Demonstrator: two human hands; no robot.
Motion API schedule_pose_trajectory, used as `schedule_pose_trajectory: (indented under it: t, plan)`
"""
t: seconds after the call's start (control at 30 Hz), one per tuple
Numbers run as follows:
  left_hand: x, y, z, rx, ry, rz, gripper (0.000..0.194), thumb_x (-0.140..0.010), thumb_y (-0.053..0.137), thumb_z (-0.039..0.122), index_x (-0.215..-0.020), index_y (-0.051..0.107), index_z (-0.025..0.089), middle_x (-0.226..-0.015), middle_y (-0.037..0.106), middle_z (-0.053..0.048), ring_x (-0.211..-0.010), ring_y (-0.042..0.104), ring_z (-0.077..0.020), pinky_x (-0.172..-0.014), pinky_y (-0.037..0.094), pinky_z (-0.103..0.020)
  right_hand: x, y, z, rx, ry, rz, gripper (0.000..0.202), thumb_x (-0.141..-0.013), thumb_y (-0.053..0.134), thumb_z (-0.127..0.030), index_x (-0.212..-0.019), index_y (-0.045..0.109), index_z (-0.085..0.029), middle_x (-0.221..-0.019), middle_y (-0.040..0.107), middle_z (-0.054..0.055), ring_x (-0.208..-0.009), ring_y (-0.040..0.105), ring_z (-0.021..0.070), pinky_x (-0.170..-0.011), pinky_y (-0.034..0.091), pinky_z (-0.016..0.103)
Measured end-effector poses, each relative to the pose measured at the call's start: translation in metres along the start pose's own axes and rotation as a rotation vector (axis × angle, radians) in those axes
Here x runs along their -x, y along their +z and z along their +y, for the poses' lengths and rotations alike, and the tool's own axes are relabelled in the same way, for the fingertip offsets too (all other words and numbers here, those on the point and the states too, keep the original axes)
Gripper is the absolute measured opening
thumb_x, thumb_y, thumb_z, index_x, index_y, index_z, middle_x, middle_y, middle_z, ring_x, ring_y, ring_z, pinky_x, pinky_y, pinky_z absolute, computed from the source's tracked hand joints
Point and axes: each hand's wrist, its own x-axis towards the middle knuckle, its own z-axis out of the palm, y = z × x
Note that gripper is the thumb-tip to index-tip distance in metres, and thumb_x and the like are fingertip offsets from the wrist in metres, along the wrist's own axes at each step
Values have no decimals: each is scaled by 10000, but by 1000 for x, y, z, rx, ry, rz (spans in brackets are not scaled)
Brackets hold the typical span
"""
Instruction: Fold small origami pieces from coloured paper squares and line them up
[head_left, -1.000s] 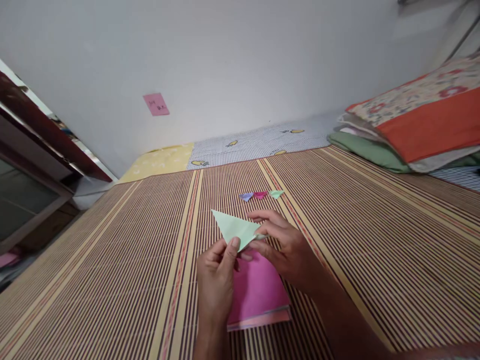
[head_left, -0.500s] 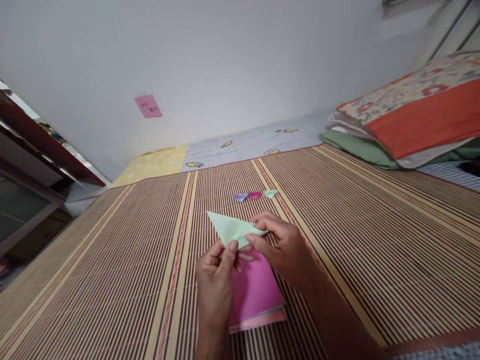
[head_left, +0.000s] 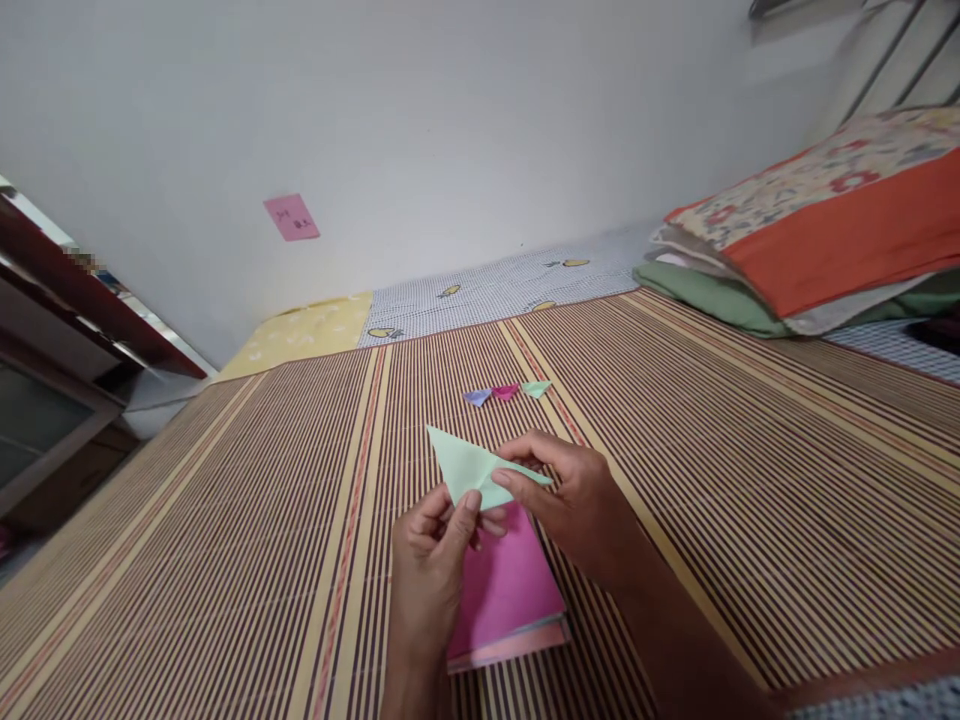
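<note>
A pale green paper (head_left: 466,468), folded into a triangle, is held in the air between both hands. My left hand (head_left: 431,550) pinches its lower edge, thumb in front and fingers behind. My right hand (head_left: 574,495) grips the right part, with the thumb on the front face and the fingertips partly hidden behind the paper. Below the hands lies a stack of coloured paper (head_left: 514,590) with a magenta sheet on top. Beyond them, three small folded paper pieces sit in a row: a violet one (head_left: 477,397), a magenta one (head_left: 505,391) and a green one (head_left: 535,388).
A striped bamboo mat (head_left: 225,520) covers the bed. Folded bedding with an orange and floral cover (head_left: 847,240) is piled at the right. Behind the mat is a white wall (head_left: 450,120) bearing a pink note (head_left: 291,217). Yellow cloth (head_left: 307,330) shows along the far edge.
The green paper has shifted slightly right and its right point shows more beyond my right thumb. Both hands keep hold of it. The whole view has moved a little.
</note>
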Motion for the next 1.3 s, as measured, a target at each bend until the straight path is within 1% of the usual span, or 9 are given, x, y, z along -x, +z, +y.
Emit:
schedule_pose_trajectory:
  t: [0.2, 0.33, 0.47, 0.57, 0.7, 0.87, 1.1, 1.23, 1.3]
  plan:
    - [1, 2, -2, -60, 25, 16, 224, -889, 724, 378, -888, 779, 161, -709, 739, -41, -629, 595, -148, -605, 444, -232, 1, 0, 1, 32, 6, 9, 174, -906, 637, -223, -733, 641, -206, -701, 656, -6, -667, 613, 163, -617, 452, 271]
    - [3, 1, -2, -63, 31, -51, 234, -921, 686, 380, -918, 768, 161, -734, 745, -45, -650, 611, -155, -622, 449, -240, 1, 0, 1, -90, 76, -41, 57, -897, 670, -235, -856, 684, -198, -667, 653, -30, -604, 594, 140, -574, 443, 242]
    - [2, 0, 1, -9, 11, -105, 222, -921, 685, 366, -893, 760, 159, -719, 747, -48, -627, 607, -145, -614, 453, -235, 1, -2, 1, -198, 72, -118, 146, -936, 648, -280, -825, 689, -194, -666, 649, -28, -601, 588, 131, -584, 444, 236]
    - [1, 0, 1, 51, -16, -86, 163, -875, 742, 318, -846, 748, 158, -699, 749, -48, -609, 611, -133, -596, 454, -217, 0, 0, 4, -233, 87, -51, 180, -927, 653, -292, -782, 676, -188, -650, 610, -27, -580, 542, 126, -548, 413, 236]
    - [1, 0, 0, 140, -34, -84, 122, -833, 782, 245, -919, 753, 163, -722, 767, -53, -650, 661, -138, -614, 477, -206, -1, 4, 9, -302, 131, 64, 179, -897, 679, -307, -766, 675, -185, -637, 561, -33, -571, 488, 121, -519, 376, 236]
    - [1, -2, -1, 203, -58, -109, 163, -811, 806, 247, -944, 753, 169, -726, 771, -50, -644, 660, -131, -623, 492, -202, -1, 4, 10, -335, 161, 91, 201, -895, 686, -326, -758, 669, -179, -629, 546, -37, -563, 471, 116, -516, 362, 235]
    - [-1, 0, 2, 134, -66, -44, 171, -775, 839, 293, -842, 782, 147, -639, 676, 0, -579, 565, -106, -577, 461, -197, 1, 6, 1, -164, 34, -97, 144, -894, 659, -206, -755, 681, -173, -680, 597, -24, -623, 525, 125, -579, 389, 246]
    - [-1, -4, -4, 107, -46, 24, 194, -801, 823, 321, -779, 759, 140, -647, 646, 5, -606, 545, -105, -601, 448, -201, 1, 3, -3, -227, 74, -186, 37, -848, 727, -205, -868, 709, -179, -725, 625, -31, -654, 544, 125, -588, 399, 233]
    - [-1, -7, -8, 134, -50, 77, 231, -824, 805, 350, -759, 735, 139, -649, 638, 4, -620, 546, -108, -614, 446, -207, 1, -2, -3, -247, 95, -246, 156, -804, 800, -249, -913, 713, -179, -769, 644, -27, -684, 551, 129, -604, 404, 233]
